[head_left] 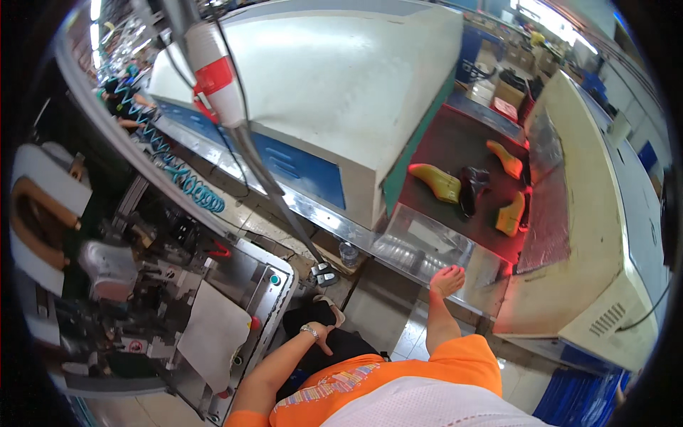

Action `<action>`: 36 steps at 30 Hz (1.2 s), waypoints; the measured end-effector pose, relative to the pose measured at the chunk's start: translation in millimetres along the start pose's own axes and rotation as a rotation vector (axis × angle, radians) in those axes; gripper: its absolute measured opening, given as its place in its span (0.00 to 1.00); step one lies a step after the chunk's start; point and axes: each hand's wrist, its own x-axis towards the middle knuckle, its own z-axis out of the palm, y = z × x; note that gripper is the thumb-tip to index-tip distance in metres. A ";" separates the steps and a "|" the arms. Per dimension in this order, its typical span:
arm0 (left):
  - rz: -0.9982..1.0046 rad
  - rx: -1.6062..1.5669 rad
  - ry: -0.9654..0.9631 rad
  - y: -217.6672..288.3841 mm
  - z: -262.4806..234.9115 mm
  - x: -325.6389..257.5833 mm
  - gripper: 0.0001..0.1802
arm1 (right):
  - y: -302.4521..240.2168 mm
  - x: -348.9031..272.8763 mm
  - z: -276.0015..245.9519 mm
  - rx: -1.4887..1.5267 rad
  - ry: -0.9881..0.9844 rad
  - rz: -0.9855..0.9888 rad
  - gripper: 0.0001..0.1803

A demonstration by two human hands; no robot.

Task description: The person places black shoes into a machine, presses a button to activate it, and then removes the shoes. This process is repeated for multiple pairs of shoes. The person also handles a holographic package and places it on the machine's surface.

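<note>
My right hand (pixel 447 281) lies with its fingers stretched out on the clear sheet and metal ledge (pixel 413 245) at the front of a conveyor, holding nothing. Past it, on the dark belt (pixel 445 142), is a yellow shoe last (pixel 435 183). Beside that stands a dark, glossy shoe or boot upper (pixel 472 188). Two more yellow-orange lasts, one farther back (pixel 505 159) and one nearer (pixel 511 215), are toward the belt's right side, with dark pieces partly hidden beside them. My left hand (pixel 322 338), a watch on its wrist, rests on my black trousers, thumb apart and some fingers hidden.
A big cream machine housing (pixel 320 78) stands ahead, another (pixel 597 235) on the right. A hanging grey pole (pixel 274 185) crosses in front. At left is a machine with a metal table (pixel 267 285). Blue crates (pixel 576 398) sit at lower right. Other people work at far left.
</note>
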 end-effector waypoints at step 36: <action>0.178 0.084 0.343 -3.3 -1.5 -0.1 0.54 | 51.1 13.5 4.3 0.279 -0.500 -0.694 0.34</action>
